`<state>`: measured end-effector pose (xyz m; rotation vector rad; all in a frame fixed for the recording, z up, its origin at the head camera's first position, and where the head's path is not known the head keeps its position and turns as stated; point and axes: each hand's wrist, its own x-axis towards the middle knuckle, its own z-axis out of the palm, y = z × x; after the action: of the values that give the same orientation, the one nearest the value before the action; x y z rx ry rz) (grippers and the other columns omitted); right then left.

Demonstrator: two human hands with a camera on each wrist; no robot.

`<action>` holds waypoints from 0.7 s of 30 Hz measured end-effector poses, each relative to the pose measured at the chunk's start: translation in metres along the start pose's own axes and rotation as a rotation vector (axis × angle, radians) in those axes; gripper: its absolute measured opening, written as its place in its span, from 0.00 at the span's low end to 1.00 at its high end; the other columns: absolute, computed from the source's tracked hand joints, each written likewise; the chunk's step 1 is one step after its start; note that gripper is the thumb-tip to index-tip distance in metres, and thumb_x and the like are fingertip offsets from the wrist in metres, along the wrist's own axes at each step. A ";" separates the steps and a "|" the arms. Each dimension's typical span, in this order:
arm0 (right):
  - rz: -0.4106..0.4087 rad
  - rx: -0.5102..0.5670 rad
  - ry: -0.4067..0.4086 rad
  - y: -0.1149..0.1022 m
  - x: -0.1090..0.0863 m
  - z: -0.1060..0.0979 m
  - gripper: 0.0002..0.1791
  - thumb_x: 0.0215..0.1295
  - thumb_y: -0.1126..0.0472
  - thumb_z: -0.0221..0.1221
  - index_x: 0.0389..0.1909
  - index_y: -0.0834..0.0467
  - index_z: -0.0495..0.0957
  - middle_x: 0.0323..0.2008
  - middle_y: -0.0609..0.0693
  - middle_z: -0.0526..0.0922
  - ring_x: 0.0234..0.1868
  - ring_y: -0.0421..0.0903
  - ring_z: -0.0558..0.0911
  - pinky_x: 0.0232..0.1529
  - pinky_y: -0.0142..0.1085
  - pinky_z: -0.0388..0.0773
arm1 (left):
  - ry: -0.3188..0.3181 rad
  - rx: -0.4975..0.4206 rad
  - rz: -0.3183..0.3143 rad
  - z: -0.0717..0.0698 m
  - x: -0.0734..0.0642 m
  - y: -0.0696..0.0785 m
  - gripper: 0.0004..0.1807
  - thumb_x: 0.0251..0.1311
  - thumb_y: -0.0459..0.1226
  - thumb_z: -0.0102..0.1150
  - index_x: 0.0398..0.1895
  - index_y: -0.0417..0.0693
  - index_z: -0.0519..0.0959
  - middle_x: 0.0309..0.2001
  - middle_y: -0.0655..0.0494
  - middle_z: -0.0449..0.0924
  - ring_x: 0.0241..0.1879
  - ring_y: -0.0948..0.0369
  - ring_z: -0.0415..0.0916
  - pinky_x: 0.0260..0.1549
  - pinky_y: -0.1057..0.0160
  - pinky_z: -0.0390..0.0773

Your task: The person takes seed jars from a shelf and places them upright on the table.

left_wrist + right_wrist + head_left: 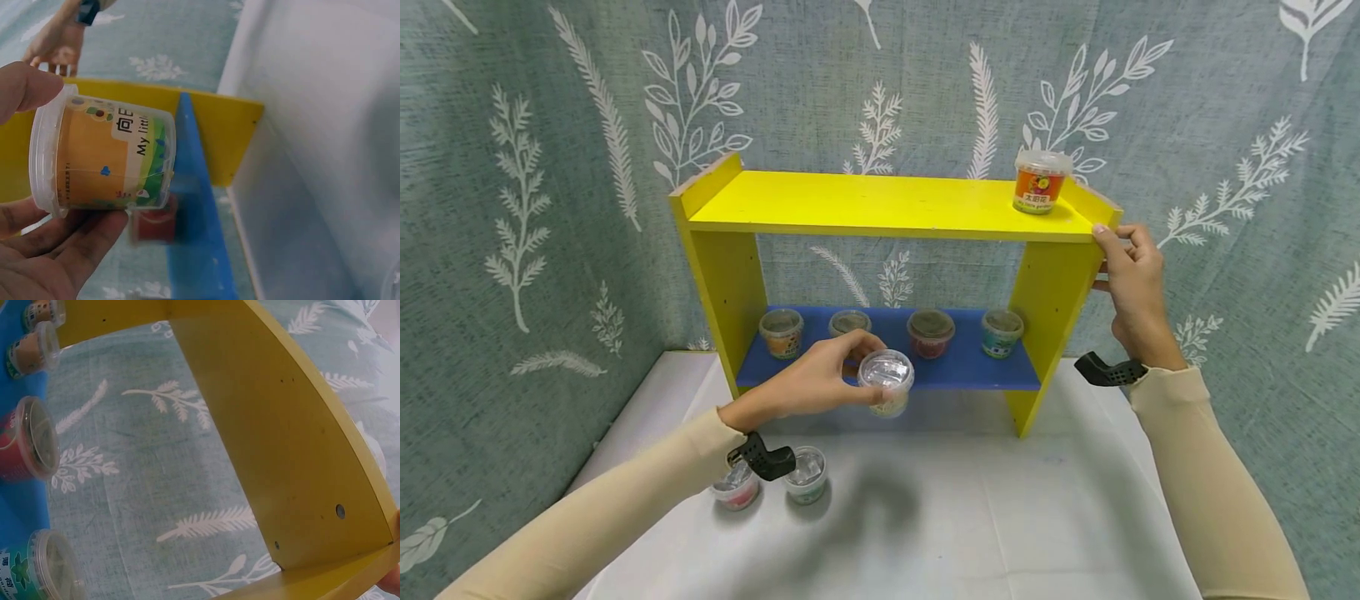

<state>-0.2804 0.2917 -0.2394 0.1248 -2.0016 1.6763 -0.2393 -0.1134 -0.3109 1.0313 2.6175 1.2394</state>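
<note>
My left hand (820, 375) grips a small lidded plastic cup (887, 382) in front of the shelf's lower board. In the left wrist view this cup (112, 156) has an orange label with a green band, and thumb and fingers hold it from opposite sides. My right hand (1137, 279) holds the upper right corner of the yellow shelf (865, 200), thumb at the front edge and fingers on the outer side. Along the blue lower board (891, 329) stand several lidded cups, among them a red one (931, 335) and a teal one (1002, 335).
On top of the shelf, at its right end, stands an orange-labelled cup (1039, 183). Two more cups, one pinkish (739, 490) and one greenish (807, 477), stand on the white table (1000, 508) at front left. A leaf-patterned curtain (925, 100) hangs behind.
</note>
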 end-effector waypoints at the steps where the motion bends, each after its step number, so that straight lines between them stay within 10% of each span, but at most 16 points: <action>1: 0.000 0.000 -0.001 0.000 0.000 0.000 0.17 0.74 0.40 0.58 0.52 0.46 0.74 0.44 0.52 0.72 0.43 0.48 0.78 0.38 0.33 0.78 | -0.002 -0.001 -0.002 0.001 -0.001 -0.002 0.31 0.59 0.47 0.75 0.62 0.50 0.74 0.49 0.58 0.79 0.49 0.60 0.78 0.54 0.55 0.81; 21: -0.012 0.008 0.002 0.000 0.000 0.001 0.16 0.74 0.41 0.58 0.51 0.46 0.74 0.44 0.52 0.72 0.42 0.46 0.78 0.37 0.32 0.78 | -0.033 -0.002 -0.012 0.023 -0.020 -0.033 0.31 0.57 0.48 0.76 0.61 0.48 0.76 0.48 0.59 0.80 0.48 0.61 0.79 0.50 0.55 0.83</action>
<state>-0.2806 0.2910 -0.2398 0.1376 -1.9882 1.6766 -0.2344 -0.1252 -0.3540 1.0253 2.5933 1.2116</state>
